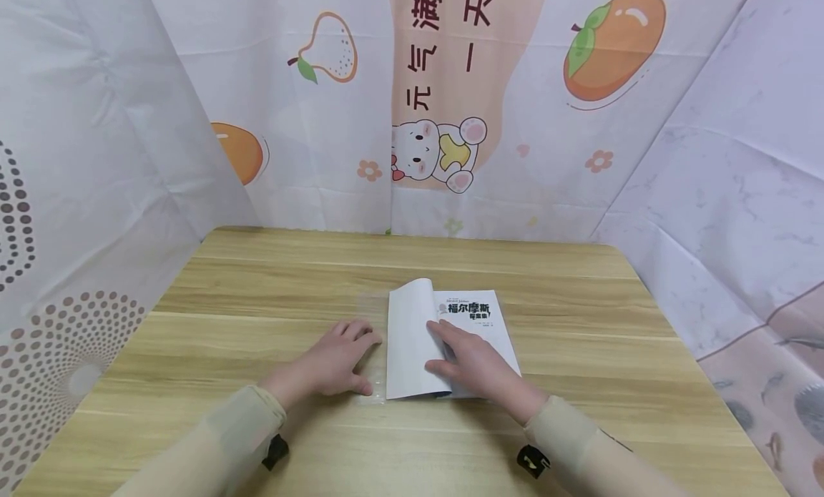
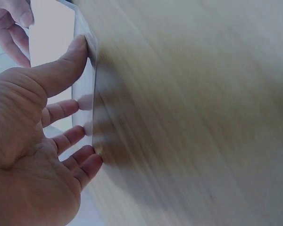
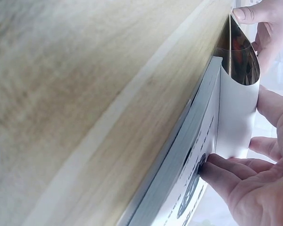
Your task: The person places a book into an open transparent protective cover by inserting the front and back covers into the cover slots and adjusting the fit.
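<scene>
A paperback book (image 1: 504, 347) lies on the table, its title page with dark Chinese lettering facing up. Its white-backed front cover (image 1: 408, 350) is turned over to the left and bulges in a curve near the spine. A strip of clear plastic film (image 1: 371, 305) reaches out past the cover's left edge. My left hand (image 1: 337, 360) rests at this film, fingers loosely bent, thumb and fingertips along its edge in the left wrist view. With fingers spread, my right hand (image 1: 475, 360) lies over the fold, touching cover and title page. In the right wrist view, the cover's underside (image 3: 245, 66) looks dark and glossy.
The wood-grain table (image 1: 257, 268) spreads around the book on all sides. A printed curtain (image 1: 335, 139) with fruit and a cartoon animal hangs behind it, and more sheets hang at left and right. Black straps (image 1: 533, 460) show at both wrists.
</scene>
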`<state>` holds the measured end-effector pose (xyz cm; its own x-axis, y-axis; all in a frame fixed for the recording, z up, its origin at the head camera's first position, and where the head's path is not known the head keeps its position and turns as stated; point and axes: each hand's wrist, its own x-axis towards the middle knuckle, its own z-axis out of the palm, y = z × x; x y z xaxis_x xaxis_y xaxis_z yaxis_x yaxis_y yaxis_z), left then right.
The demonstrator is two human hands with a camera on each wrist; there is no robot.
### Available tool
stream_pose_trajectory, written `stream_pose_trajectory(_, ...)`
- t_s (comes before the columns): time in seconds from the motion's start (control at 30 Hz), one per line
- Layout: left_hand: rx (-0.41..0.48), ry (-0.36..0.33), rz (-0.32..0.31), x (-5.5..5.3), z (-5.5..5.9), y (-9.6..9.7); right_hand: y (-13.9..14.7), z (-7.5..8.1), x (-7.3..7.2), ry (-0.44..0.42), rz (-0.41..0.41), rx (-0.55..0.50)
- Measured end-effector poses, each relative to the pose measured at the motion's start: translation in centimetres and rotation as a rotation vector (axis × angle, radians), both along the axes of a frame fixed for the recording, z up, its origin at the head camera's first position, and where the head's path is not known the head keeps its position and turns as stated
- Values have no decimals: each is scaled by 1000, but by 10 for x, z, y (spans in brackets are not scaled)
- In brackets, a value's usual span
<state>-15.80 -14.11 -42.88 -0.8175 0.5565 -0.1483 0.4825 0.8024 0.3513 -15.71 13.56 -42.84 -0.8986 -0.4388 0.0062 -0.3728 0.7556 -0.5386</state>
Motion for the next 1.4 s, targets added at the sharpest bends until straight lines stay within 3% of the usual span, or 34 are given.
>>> stream_pose_trajectory(0.47, -2, -27, 60, 4, 2, 5, -3, 3, 1, 2, 6, 28)
stream_pose_trajectory(1.4, -14, -29, 68, 3, 0, 7, -9, 5, 1, -6, -6, 63)
